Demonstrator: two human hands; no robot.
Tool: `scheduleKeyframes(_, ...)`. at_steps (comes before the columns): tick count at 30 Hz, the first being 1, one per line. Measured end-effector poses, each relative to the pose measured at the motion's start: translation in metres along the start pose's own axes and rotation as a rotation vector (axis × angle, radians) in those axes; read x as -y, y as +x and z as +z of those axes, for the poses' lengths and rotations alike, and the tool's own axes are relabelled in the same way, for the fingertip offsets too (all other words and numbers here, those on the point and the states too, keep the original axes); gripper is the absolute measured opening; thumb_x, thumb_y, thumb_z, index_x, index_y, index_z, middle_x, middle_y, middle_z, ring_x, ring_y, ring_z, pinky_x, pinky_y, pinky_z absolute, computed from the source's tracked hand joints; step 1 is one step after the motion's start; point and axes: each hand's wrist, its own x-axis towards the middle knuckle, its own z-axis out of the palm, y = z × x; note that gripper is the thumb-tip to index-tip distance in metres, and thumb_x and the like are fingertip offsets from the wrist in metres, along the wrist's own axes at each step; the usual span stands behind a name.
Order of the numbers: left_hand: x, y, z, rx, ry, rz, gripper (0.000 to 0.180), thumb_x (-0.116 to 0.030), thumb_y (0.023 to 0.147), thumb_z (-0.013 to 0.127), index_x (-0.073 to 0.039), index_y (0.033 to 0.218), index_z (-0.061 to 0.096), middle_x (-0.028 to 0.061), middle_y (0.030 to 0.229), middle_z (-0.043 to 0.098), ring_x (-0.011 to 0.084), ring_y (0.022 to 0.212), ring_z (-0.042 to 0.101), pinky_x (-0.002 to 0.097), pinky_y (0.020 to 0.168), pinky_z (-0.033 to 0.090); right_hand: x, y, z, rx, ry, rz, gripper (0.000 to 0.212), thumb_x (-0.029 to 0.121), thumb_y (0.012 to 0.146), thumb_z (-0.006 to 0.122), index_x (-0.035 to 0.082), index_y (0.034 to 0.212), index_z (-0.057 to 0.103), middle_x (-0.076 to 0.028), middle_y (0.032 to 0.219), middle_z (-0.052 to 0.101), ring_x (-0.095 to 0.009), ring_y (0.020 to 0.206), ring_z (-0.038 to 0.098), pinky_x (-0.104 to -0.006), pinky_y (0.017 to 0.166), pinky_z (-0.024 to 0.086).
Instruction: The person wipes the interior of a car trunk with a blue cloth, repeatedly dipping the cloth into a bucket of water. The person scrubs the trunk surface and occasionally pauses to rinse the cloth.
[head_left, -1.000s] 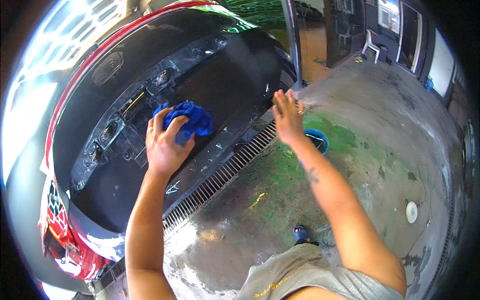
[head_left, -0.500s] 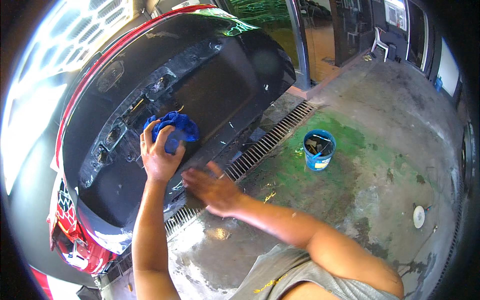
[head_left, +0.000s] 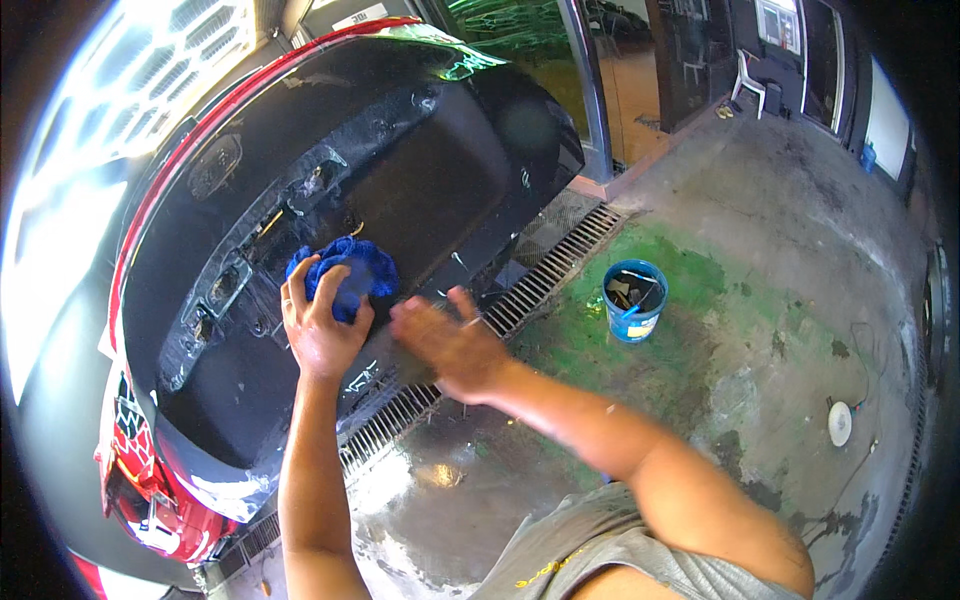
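Note:
A bunched blue cloth point(head_left: 372, 268) is pressed against the black tailgate point(head_left: 430, 190) of a red-edged car, left of centre. My left hand point(head_left: 325, 325) grips this cloth from the near side, fingers curled over it. To its right, my right hand point(head_left: 455, 345) is beside the lower part of the tailgate. Its fingers are smeared by motion, with the thumb side raised. A dark blurred patch lies under those fingers; I cannot make out whether it is a held thing. Along the tailgate's middle runs a bare recess point(head_left: 230, 285) with openings and scuffed patches.
Below the tailgate, a metal drain grate point(head_left: 550, 265) crosses the floor. A blue bucket point(head_left: 635, 325) with tools in it stands on the green-stained concrete. Further right lies a white disc point(head_left: 839, 424) with a cord. A white chair point(head_left: 748, 85) stands by the far wall.
My right hand has moved up and to the right along the tailgate, still blurred. My left hand stays on the blue cloth, nearly in place. The view has shifted slightly.

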Motion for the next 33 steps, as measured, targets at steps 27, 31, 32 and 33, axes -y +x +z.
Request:
scheduleKeyframes(27, 0.001, -0.003, 0.006, 0.033, 0.02, -0.066, 0.051, -0.008, 0.072, 0.086, -0.011, 0.121, 0.074, 0.0234, 0.146, 0.062, 0.0466, 0.135, 0.062, 0.0548, 0.115, 0.05, -0.079, -0.019, -0.012, -0.005, -0.071, 0.084, 0.071, 0.009, 0.097, 0.053, 0.003, 0.166, 0.043, -0.021, 0.178, 0.033, -0.036, 0.168, 0.028, -0.0713, 0.131, 0.013)
scheduleKeyframes(31, -0.001, 0.002, 0.01, 0.028, 0.019, -0.043, 0.052, -0.008, 0.071, 0.087, -0.009, 0.122, 0.073, 0.0235, 0.144, 0.063, 0.0472, 0.134, 0.062, 0.0544, 0.114, 0.05, -0.236, 0.021, -0.078, -0.239, -0.276, 0.581, 0.062, 0.036, 0.114, 0.054, -0.002, 0.161, 0.044, -0.025, 0.172, 0.041, -0.043, 0.159, 0.039, -0.0627, 0.13, 0.027)
scheduleKeyframes(32, -0.003, 0.005, 0.02, 0.016, -0.008, -0.033, 0.051, -0.006, 0.071, 0.086, -0.008, 0.12, 0.072, 0.0237, 0.143, 0.063, 0.0472, 0.135, 0.062, 0.0554, 0.114, 0.049, -0.24, 0.02, -0.082, -0.245, -0.252, 0.596, 0.061, 0.032, 0.113, 0.054, -0.002, 0.162, 0.044, -0.025, 0.172, 0.041, -0.042, 0.159, 0.04, -0.0635, 0.129, 0.028)
scheduleKeyframes(33, -0.002, 0.008, 0.016, 0.02, 0.001, -0.02, 0.051, -0.005, 0.071, 0.086, -0.008, 0.119, 0.072, 0.024, 0.143, 0.063, 0.0472, 0.135, 0.062, 0.0559, 0.115, 0.049, -0.235, 0.027, -0.077, -0.257, -0.196, 0.604, 0.06, 0.029, 0.112, 0.054, -0.001, 0.163, 0.043, -0.025, 0.173, 0.04, -0.042, 0.159, 0.04, -0.0642, 0.129, 0.029)
